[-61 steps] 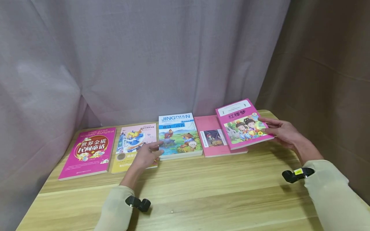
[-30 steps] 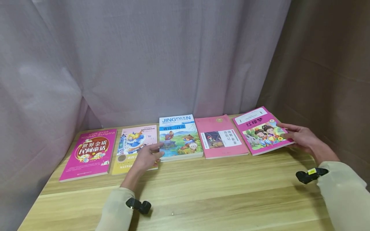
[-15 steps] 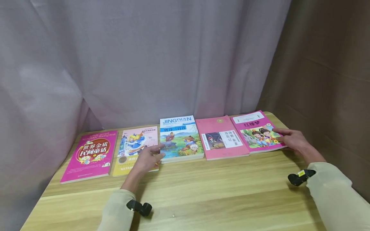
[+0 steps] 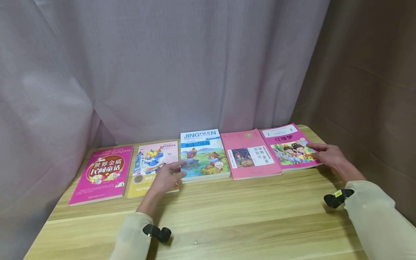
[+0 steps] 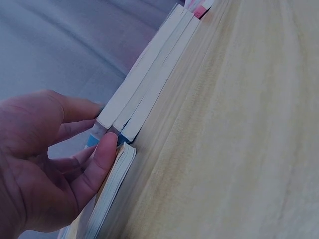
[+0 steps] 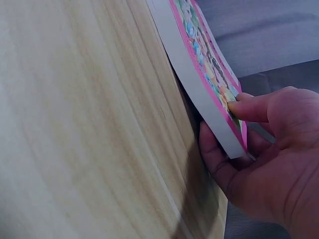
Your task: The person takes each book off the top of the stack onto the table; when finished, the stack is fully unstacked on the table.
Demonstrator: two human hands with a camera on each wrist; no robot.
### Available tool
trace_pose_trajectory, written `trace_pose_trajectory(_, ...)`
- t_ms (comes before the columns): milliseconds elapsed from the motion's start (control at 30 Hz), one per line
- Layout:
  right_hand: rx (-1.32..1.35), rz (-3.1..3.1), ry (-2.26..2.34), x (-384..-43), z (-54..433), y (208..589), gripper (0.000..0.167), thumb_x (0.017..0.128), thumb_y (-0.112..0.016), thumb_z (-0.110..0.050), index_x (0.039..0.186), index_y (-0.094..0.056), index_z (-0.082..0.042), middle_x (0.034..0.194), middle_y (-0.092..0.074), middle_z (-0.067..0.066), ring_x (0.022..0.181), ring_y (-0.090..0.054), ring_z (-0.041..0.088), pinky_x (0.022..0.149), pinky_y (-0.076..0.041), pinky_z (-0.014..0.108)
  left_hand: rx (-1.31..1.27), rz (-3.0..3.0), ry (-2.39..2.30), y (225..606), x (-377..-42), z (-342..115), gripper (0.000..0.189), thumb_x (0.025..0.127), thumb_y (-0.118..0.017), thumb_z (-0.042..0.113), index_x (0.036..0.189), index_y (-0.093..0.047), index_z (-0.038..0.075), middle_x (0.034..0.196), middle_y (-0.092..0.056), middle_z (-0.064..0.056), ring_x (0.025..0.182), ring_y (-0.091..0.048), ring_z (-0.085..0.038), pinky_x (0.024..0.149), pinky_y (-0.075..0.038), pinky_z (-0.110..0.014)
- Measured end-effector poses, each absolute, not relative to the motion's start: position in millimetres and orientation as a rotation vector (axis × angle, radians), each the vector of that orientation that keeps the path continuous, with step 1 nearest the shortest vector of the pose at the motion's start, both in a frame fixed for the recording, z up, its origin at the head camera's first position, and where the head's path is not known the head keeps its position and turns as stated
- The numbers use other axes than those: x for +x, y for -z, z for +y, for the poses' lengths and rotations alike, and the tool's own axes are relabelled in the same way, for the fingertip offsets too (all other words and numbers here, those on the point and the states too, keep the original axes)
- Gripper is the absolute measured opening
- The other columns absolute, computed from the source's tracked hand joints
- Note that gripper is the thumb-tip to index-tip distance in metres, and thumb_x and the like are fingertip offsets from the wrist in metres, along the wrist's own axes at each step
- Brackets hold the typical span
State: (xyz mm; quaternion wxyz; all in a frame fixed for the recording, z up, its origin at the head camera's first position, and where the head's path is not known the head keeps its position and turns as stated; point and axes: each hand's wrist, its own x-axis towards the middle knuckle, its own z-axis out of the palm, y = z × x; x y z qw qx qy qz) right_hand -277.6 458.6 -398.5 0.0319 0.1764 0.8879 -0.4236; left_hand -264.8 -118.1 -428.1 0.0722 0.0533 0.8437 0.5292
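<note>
While the right hand's grip (image 4: 329, 156) pinches the right edge of the magenta book (image 4: 290, 148), titled 红楼梦, the left hand's grip (image 4: 165, 177) is relaxed and touches the left edge of the blue book (image 4: 204, 155), where one reads JINGDIAN and 唐诗三百首. Between these books lies the pink book (image 4: 251, 155), 汤姆·索亚历险记. Farther left on the worktop (image 4: 243, 216) lie the pink-yellow book (image 4: 152, 159), partly hidden, and the second magenta book (image 4: 102, 175), which says 世界金质民间童话.
</note>
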Motion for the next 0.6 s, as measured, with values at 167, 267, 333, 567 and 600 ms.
trace_pose_trajectory(167, 0.539, 2.758, 1.287, -280.7, 458.6, 398.9, 0.059, 0.107, -0.053, -0.020, 0.162, -0.034, -0.012, 0.167, -0.016, 0.040, 0.130, -0.038, 0.049, 0.083, -0.040, 0.034, 0.160, 2.547, -1.538, 424.3, -266.3, -117.6, 0.052, 0.100, -0.072, 0.017, 0.151, -0.060, 0.016, 0.140, -0.064, -0.025, 0.070, -0.065, -0.017, 0.059, -0.062, -0.030)
trace_pose_trajectory(267, 0.538, 2.756, 1.273, -281.7, 459.0, 398.6, 0.060, 0.106, -0.054, -0.019, 0.162, -0.033, -0.011, 0.166, -0.016, 0.041, 0.130, -0.037, 0.050, 0.084, -0.041, 0.036, 0.150, 2.561, -1.482, 421.0, -268.1, -115.2, 0.055, 0.100, -0.073, 0.021, 0.152, -0.058, 0.016, 0.139, -0.065, -0.024, 0.062, -0.062, -0.016, 0.056, -0.059, -0.029)
trace_pose_trajectory(333, 0.530, 2.753, 1.267, -281.3, 458.8, 398.2, 0.061, 0.106, -0.054, -0.019, 0.162, -0.033, -0.010, 0.166, -0.016, 0.041, 0.130, -0.038, 0.050, 0.085, -0.041, 0.038, 0.140, 2.569, -1.451, 418.2, -269.0, -113.4, 0.057, 0.100, -0.074, 0.024, 0.153, -0.057, 0.017, 0.137, -0.065, -0.024, 0.058, -0.059, -0.015, 0.055, -0.057, -0.028)
trace_pose_trajectory(567, 0.465, 2.833, 1.213, -275.3, 458.6, 399.6, 0.061, 0.105, -0.057, -0.020, 0.160, -0.037, -0.003, 0.163, -0.021, 0.044, 0.132, -0.036, 0.053, 0.093, -0.042, 0.049, 0.147, 2.621, -1.357, 409.6, -273.0, -105.9, 0.068, 0.098, -0.077, 0.029, 0.159, -0.049, 0.019, 0.115, -0.070, -0.018, 0.054, -0.058, -0.016, 0.049, -0.053, -0.027)
trace_pose_trajectory(600, 0.464, 2.851, 1.207, -274.4, 458.1, 400.0, 0.061, 0.105, -0.058, -0.020, 0.160, -0.038, -0.002, 0.163, -0.024, 0.043, 0.133, -0.037, 0.053, 0.092, -0.043, 0.045, 0.142, 2.632, -1.334, 409.1, -273.9, -104.9, 0.069, 0.098, -0.077, 0.030, 0.160, -0.047, 0.021, 0.111, -0.071, -0.017, 0.054, -0.057, -0.016, 0.048, -0.051, -0.026)
